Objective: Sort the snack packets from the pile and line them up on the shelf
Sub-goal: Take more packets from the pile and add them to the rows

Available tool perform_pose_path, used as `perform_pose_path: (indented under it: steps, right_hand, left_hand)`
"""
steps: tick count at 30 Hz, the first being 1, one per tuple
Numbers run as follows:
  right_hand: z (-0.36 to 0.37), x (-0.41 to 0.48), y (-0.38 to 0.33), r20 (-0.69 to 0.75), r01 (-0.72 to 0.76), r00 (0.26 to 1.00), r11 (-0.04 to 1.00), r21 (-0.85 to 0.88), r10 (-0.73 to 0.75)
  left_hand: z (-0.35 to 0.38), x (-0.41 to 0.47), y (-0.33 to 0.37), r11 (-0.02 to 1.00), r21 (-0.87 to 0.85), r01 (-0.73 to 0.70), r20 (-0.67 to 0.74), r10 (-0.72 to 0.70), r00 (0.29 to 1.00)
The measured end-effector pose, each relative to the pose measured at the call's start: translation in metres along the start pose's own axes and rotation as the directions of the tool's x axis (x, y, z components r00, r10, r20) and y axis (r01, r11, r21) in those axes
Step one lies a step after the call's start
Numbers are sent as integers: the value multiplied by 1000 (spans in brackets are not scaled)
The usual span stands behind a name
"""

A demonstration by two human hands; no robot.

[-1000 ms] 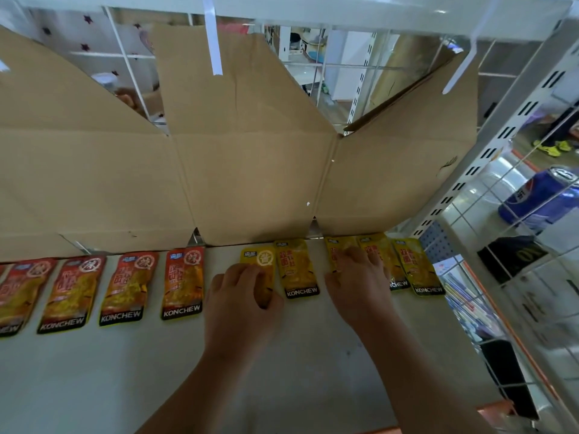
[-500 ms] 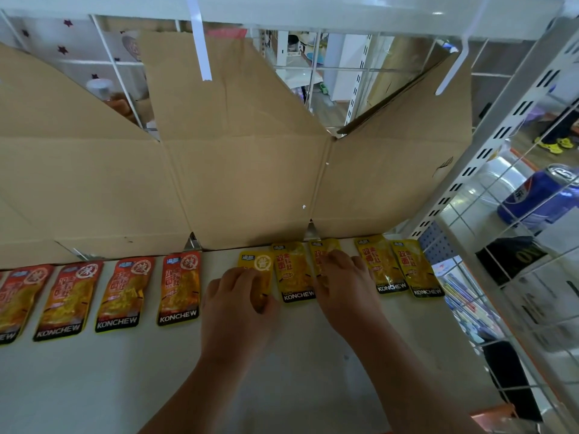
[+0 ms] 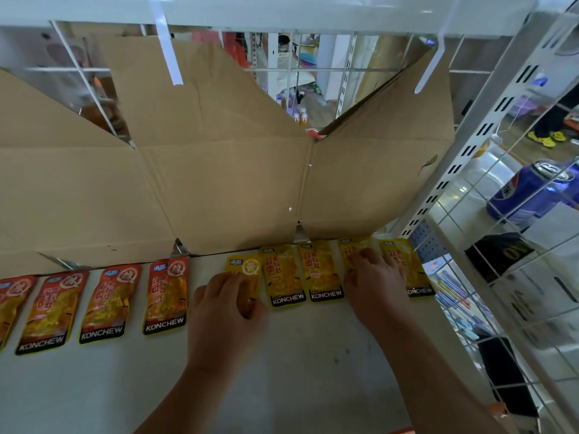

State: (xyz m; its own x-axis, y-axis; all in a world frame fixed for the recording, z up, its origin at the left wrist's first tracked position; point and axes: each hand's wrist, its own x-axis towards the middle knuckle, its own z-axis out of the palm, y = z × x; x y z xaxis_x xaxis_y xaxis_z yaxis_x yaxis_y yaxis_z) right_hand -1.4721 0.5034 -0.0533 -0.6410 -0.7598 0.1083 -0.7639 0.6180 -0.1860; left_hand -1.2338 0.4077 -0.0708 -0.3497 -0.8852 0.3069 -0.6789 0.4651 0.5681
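Note:
Five yellow snack packets lie in a row at the back right of the white shelf (image 3: 282,364). My left hand (image 3: 225,311) rests flat on the leftmost yellow packet (image 3: 247,267), covering its lower half. My right hand (image 3: 372,286) presses its fingers on the fourth yellow packet (image 3: 352,250). The second yellow packet (image 3: 285,274) and third yellow packet (image 3: 324,270) lie uncovered between my hands. The fifth yellow packet (image 3: 407,264) lies beside my right hand. Several red packets (image 3: 109,302) line the back left.
Brown cardboard (image 3: 219,183) stands along the shelf's back, right behind the packets. A white wire-mesh side panel (image 3: 501,308) closes the right end. Beyond the mesh lies a blue can (image 3: 532,192). An upper shelf edge (image 3: 282,10) runs overhead.
My right hand slid the third yellow packet left against the second, then moved right onto the fourth. My left hand stayed on the leftmost yellow packet.

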Motion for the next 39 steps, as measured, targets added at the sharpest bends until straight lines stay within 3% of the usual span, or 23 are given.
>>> perform_pose_path:
  steps: [7, 10, 13, 16, 27, 39]
  right_hand:
    - [-2, -4, -5, 6, 40, 999, 996, 81, -41]
    - [-5, -1, 13, -106, 45, 994, 985, 168, -27]
    - [-17, 4, 42, -176, -38, 982, 989, 140, 63]
    - [-19, 1, 61, -128, -110, 984, 988, 113, 124]
    - [-4, 4, 62, -116, 21, 993, 990, 138, -4]
    - [-2, 20, 60, -75, 43, 997, 995, 95, -36]
  left_hand:
    - [-2, 0, 2, 1000, 16, 10, 16, -10, 1000]
    - [-3, 0, 4, 999, 18, 28, 36, -28, 999]
    - [-3, 0, 2, 999, 35, 22, 53, -24, 998]
    - [-2, 0, -1, 999, 47, 22, 70, -26, 997]
    - [-2, 1, 0, 999, 49, -3, 42, 1, 999]
    - [-2, 2, 1, 998, 68, -6, 54, 2, 999]
